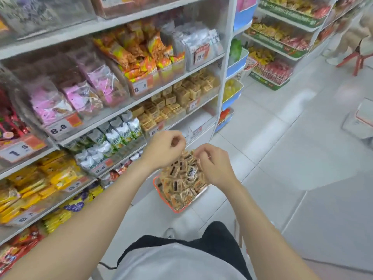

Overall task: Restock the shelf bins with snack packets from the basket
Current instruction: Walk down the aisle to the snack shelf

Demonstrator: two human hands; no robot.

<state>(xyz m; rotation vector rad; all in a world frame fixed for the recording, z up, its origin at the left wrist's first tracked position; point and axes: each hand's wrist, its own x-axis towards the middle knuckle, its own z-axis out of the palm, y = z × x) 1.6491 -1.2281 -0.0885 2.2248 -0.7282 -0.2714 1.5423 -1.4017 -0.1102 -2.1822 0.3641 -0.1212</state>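
White floor tiles (282, 158) run down a shop aisle, with shelving to the left of the hands and more racks far beyond them. Directly beneath both hands, on the floor, sits a red-rimmed basket (175, 211) heaped well above its rim with small tan snack packets (181, 184).

The left hand (163, 148) hangs just above the heap's far edge, fingers curled in; something brownish shows between them, so it seems to be gripping a packet or two. The right hand (216, 166) is beside it over the top of the heap, fingertips bent down onto the uppermost packets. Whether it has a grip on one I cannot tell.

Just beyond the left hand are clear shelf bins (161, 116) holding similar tan packets, roughly half filled. The bin beyond the right hand looks almost bare, though blur makes that uncertain.

Judging by the full basket, the restocking looks to be at an early stage. This is a gathering step, and carrying handfuls up to the bins, many times over, remains to be done.
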